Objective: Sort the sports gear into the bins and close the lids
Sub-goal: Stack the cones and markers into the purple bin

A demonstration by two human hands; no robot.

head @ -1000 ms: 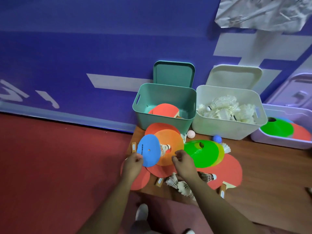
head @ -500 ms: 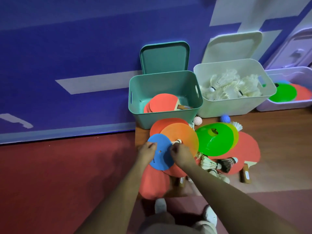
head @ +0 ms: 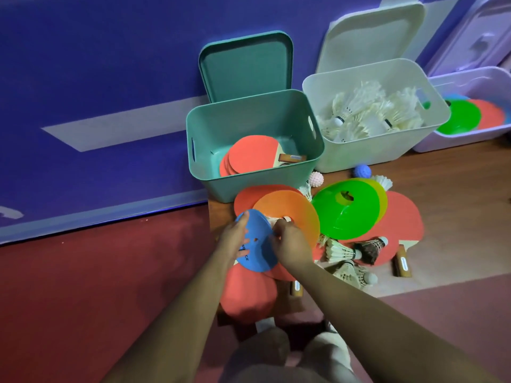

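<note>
Wall: stood purple behind three open bins (head: 257,186).
Left grip (head: 233,240): held blue disc (head: 257,248) at bench's (head: 456,194) left edge, likely to sort it.
Right grip (head: 289,244): curled; hold was unclear.

- Indoor light is dim and soft, and a purple-blue cast lies over the wall (head: 110,64).
- The green cone (head: 345,214) and the orange cone (head: 296,214) glow oversaturated (nearly clipped), with little surface detail.
- The forearms and lap at the bottom edge sit in dark shade, and deep shadow pools below the table's (head: 442,194) near edge.
- Wide-angle distortion bends the wall's base line and tilts the bins outward near the corners.
- The centre is fairly sharp: the print on the blue disc (head: 257,244), held by the left hand (head: 232,239), is partly legible.
- The lilac bin (head: 453,139) at the right edge looks smeared.
</note>
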